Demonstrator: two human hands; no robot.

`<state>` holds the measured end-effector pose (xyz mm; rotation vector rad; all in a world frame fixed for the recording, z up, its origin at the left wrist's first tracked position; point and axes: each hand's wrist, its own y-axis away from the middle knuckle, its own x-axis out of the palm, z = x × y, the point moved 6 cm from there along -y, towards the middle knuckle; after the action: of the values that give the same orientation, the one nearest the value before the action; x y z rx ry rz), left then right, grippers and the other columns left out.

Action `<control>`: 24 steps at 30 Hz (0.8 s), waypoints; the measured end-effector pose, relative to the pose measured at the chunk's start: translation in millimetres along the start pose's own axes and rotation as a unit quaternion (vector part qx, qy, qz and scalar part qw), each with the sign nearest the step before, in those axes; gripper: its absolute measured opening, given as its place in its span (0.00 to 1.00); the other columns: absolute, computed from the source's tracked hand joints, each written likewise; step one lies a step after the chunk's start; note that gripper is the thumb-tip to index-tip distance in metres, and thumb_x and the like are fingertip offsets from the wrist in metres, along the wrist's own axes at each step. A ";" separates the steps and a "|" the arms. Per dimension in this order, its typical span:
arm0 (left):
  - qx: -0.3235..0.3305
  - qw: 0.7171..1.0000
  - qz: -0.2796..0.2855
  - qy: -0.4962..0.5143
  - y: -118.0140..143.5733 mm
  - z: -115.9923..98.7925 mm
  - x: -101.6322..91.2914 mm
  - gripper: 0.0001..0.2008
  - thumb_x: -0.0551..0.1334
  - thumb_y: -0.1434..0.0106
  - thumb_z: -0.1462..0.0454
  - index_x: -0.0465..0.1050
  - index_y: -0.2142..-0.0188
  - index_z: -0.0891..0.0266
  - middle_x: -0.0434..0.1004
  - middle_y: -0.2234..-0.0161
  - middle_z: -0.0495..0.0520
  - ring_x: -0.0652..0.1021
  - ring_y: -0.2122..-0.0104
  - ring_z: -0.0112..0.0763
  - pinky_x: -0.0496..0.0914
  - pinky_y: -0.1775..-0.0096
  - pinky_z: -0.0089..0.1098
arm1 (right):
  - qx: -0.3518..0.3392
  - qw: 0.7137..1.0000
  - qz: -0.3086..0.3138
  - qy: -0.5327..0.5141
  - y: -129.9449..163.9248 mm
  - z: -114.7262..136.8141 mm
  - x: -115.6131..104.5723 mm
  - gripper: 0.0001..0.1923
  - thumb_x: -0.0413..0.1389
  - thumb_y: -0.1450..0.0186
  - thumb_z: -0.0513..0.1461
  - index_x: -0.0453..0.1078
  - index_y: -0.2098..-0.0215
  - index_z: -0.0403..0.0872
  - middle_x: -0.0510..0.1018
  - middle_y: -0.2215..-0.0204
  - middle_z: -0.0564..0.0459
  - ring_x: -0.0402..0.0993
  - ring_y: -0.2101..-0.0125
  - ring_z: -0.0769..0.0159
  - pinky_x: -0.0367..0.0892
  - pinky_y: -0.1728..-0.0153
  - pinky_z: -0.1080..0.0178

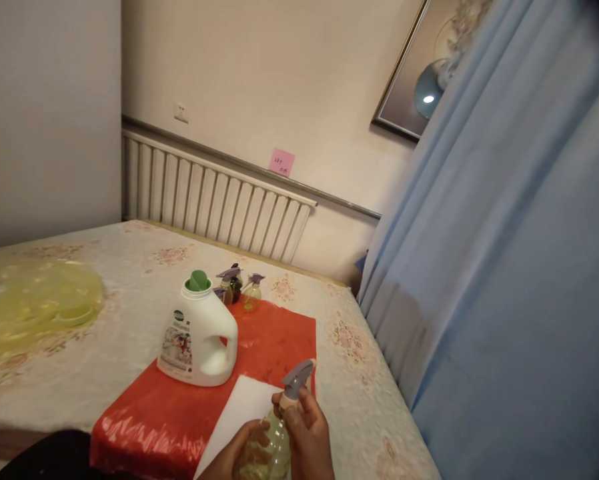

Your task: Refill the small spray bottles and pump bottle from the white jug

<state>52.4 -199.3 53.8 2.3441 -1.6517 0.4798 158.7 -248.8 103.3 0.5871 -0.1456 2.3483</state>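
Note:
A clear yellowish spray bottle with a grey trigger head leans to the right between my hands at the bottom of the view. My left hand is wrapped round its body from the left. Up at the neck, the fingers of my right hand close on the collar just under the trigger head. Beneath them lies a white sheet on a red plastic-covered mat. A large white jug with a green spout insert in its uncapped mouth stands on the mat, left of my hands.
Several spray bottles stand behind the jug at the mat's far edge. A yellow translucent plastic item covers the left of the flowered tablecloth. A blue curtain hangs on the right, and a radiator lines the wall.

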 end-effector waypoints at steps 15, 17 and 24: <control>-0.012 0.985 -0.090 -0.149 -0.8 34.3 -37.8 0.44 0.72 0.59 0.51 0.62 0.43 0.56 0.71 0.47 0.59 0.69 0.45 0.55 0.65 0.45 0.45 | -0.092 0.995 -0.031 0.028 -1.7 37.6 -8.5 0.16 0.67 0.44 0.44 0.73 0.61 0.47 0.74 0.71 0.56 0.68 0.70 0.67 0.65 0.67 0.66; -0.009 0.981 -0.103 -0.162 0.3 34.8 -40.7 0.44 0.72 0.59 0.51 0.62 0.43 0.57 0.71 0.47 0.60 0.69 0.45 0.54 0.65 0.46 0.44 | -0.101 0.994 -0.031 0.021 -4.0 39.9 -13.8 0.16 0.67 0.42 0.45 0.73 0.60 0.47 0.74 0.71 0.56 0.68 0.69 0.67 0.65 0.65 0.65; -0.020 0.976 -0.113 -0.183 4.0 33.9 -43.9 0.41 0.66 0.59 0.63 0.59 0.43 0.59 0.67 0.43 0.61 0.68 0.44 0.51 0.66 0.46 0.41 | -0.129 0.988 -0.071 0.037 -5.3 48.0 -30.4 0.20 0.68 0.45 0.45 0.73 0.58 0.46 0.77 0.68 0.55 0.70 0.69 0.67 0.67 0.65 0.65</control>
<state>39.4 -175.2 5.3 2.6675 -1.4810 -0.0330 199.8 -276.0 132.1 0.3703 -0.3548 2.1649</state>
